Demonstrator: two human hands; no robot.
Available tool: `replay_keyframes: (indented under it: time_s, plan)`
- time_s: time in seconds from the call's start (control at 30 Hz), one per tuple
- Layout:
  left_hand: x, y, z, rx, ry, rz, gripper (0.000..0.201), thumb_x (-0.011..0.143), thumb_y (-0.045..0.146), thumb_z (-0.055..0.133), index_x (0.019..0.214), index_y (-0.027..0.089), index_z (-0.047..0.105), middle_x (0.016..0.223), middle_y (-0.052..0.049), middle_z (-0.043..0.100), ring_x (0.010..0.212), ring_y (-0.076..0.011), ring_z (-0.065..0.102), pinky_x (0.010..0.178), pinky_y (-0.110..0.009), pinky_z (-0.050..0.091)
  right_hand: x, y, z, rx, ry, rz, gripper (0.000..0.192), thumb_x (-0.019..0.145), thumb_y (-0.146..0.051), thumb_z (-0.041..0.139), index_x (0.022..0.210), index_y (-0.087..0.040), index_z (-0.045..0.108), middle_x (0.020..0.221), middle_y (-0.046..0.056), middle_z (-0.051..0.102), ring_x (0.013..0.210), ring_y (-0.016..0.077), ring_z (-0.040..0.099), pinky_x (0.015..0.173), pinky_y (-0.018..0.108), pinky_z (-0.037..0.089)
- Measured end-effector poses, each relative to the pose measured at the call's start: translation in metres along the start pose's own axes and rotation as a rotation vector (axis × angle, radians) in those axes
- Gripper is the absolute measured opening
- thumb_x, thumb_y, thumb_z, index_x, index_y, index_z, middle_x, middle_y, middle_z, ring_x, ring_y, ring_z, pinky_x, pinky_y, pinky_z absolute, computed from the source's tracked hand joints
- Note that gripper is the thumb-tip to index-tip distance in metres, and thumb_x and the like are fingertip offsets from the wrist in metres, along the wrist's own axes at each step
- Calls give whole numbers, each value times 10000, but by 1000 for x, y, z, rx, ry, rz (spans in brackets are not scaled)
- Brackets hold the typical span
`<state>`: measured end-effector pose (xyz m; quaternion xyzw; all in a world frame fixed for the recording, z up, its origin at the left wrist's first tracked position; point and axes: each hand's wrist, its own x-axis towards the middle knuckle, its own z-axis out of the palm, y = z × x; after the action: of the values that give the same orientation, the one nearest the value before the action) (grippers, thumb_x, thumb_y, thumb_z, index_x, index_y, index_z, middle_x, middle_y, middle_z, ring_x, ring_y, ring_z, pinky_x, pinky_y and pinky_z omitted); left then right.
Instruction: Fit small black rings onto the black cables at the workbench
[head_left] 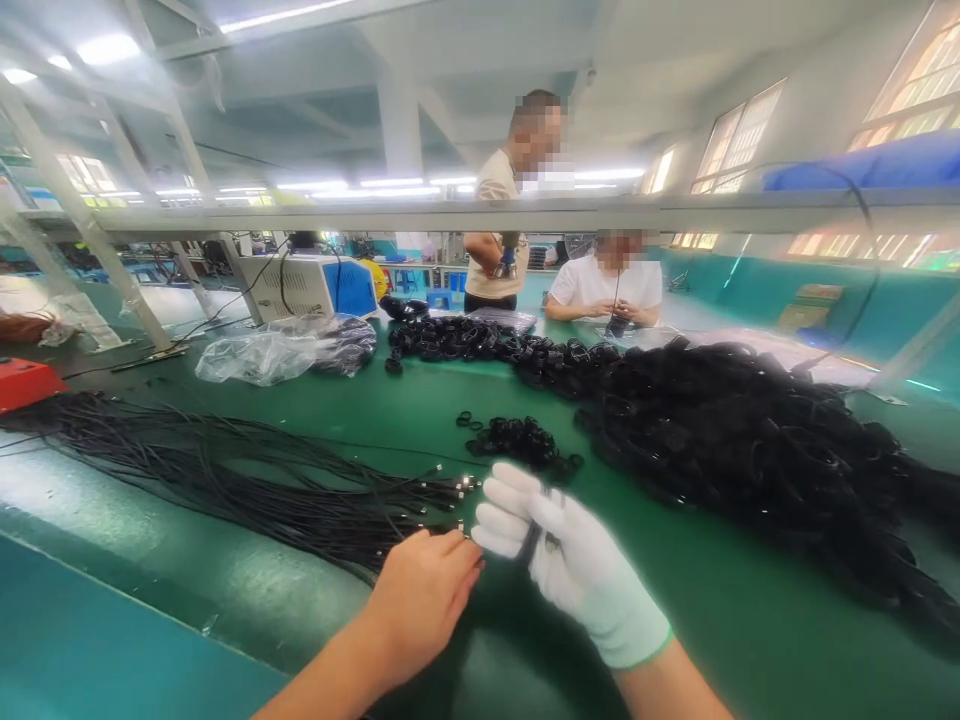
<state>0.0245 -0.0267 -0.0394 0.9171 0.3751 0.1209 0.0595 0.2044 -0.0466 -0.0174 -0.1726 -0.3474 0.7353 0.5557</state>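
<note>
My left hand (426,592), bare, has its fingers pressed together beside the metal-tipped ends of a bundle of black cables (285,490). Whatever lies between those fingertips is hidden. Close by on the right, my right hand (574,560) wears a white glove and is closed around a dark, narrow black piece (532,543). A small metallic glint shows by its thumb; the rest of the piece is covered by the fingers. Just beyond the glove lies a small heap of black rings (517,440) on the green table (300,395).
A large pile of coiled black cables (735,440) covers the right side. Clear plastic bags (262,350), a blue-and-white machine (315,285) and a red object (26,383) stand left. One person (495,240) stands beyond the table; another (600,285) sits there.
</note>
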Motion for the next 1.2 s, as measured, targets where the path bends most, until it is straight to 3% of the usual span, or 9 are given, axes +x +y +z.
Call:
replay_keyframes:
  time_s: [0.2, 0.33, 0.43, 0.57, 0.67, 0.8, 0.93, 1.07, 1.2]
  plan:
    - [1, 24, -17, 117, 0, 93, 126, 849, 207, 504, 734, 200, 556, 729, 16, 631, 606, -155, 521, 577, -300, 294, -2, 13, -3, -78, 158, 108, 326, 779, -245, 670, 1062, -116, 573, 925, 95, 631, 794, 172, 591, 778, 352, 434]
    - [4, 6, -52, 62, 40, 168, 119, 821, 316, 599, 765, 210, 598, 743, 24, 622, 693, -142, 536, 621, -274, 315, -10, 23, -2, -97, -142, 307, 294, 811, -248, 627, 1046, -74, 595, 903, 120, 644, 789, 178, 602, 773, 357, 444]
    - [5, -8, -64, -193, -37, 136, 93, 790, 301, 631, 773, 209, 638, 754, 34, 619, 705, -114, 541, 628, -224, 349, -14, 37, -1, 21, -273, 431, 394, 783, -296, 647, 1088, -58, 572, 936, 158, 632, 837, 245, 629, 800, 450, 440]
    - [4, -22, -42, -759, -182, -50, 109, 749, 262, 634, 757, 154, 646, 707, 21, 614, 649, -104, 538, 571, -183, 389, -15, 58, 3, 220, -286, 544, 417, 729, -286, 698, 1057, -68, 561, 767, 68, 587, 693, 191, 610, 741, 451, 456]
    - [0, -28, -17, -908, -136, -153, 191, 821, 216, 472, 761, 126, 629, 727, -4, 617, 672, -118, 534, 587, -200, 404, -11, 60, 6, 328, -190, 460, 344, 695, -201, 730, 979, -103, 564, 681, -12, 512, 599, 98, 508, 687, 329, 445]
    - [-11, -22, -3, -534, -93, -297, 250, 854, 197, 372, 734, 165, 589, 720, 7, 619, 685, -137, 549, 595, -220, 380, -2, 43, 1, 239, 29, 193, 421, 752, -248, 687, 1131, -135, 542, 1003, 97, 612, 839, 183, 590, 819, 399, 445]
    - [-18, 6, -4, -87, -103, -416, 269, 900, 208, 335, 857, 206, 600, 814, -34, 660, 725, -194, 615, 589, -261, 367, 3, 28, -9, 164, 181, 88, 432, 753, -264, 685, 1147, -139, 561, 1196, 139, 579, 1028, 256, 586, 963, 483, 383]
    - [-18, 31, 0, 80, -79, -290, 207, 863, 154, 401, 765, 195, 579, 751, -39, 650, 656, -197, 613, 552, -269, 350, 5, 28, -13, 105, 209, 60, 407, 768, -275, 676, 1140, -146, 572, 1199, 133, 586, 1026, 256, 589, 970, 491, 377]
    - [-14, 30, -1, 134, -19, -93, 181, 833, 124, 454, 693, 179, 555, 684, -27, 632, 587, -163, 571, 549, -278, 338, 6, 33, -10, 28, 202, 80, 282, 773, -252, 676, 1034, -171, 607, 937, 64, 656, 817, 185, 601, 849, 415, 437]
